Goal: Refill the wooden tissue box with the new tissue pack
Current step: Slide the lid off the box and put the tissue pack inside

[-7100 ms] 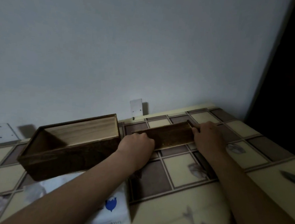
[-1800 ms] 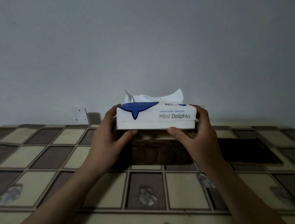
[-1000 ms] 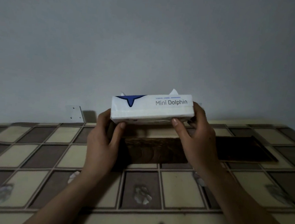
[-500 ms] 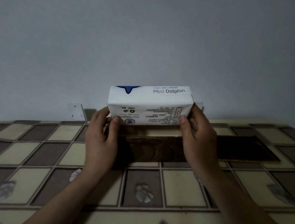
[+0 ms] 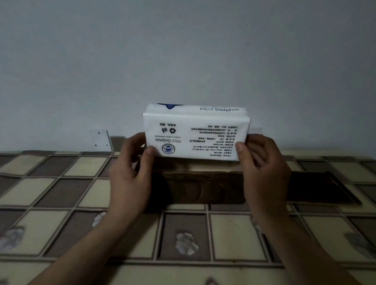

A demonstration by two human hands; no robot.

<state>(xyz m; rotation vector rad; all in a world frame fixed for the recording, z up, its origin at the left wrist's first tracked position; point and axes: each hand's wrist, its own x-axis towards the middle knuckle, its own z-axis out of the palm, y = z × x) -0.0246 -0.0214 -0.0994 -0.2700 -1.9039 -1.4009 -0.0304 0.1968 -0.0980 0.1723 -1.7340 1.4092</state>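
Note:
A white "Mini Dolphin" tissue pack [image 5: 195, 132] is held in the air just above the dark wooden tissue box [image 5: 201, 188]. Its printed underside faces me and its top faces away. My left hand [image 5: 132, 174] grips the pack's left end and my right hand [image 5: 263, 170] grips its right end. The box stands open on the tiled table, partly hidden behind both hands. Its flat dark lid [image 5: 318, 186] lies on the table to the right of the box.
The table [image 5: 43, 198] has a brown and cream checked cover. A grey wall rises right behind the box. A small white plate [image 5: 100, 140] is fixed on the wall at the left.
Both hands have tipped the tissue pack further away from me, so its printed underside now faces me, and raised it slightly above the box.

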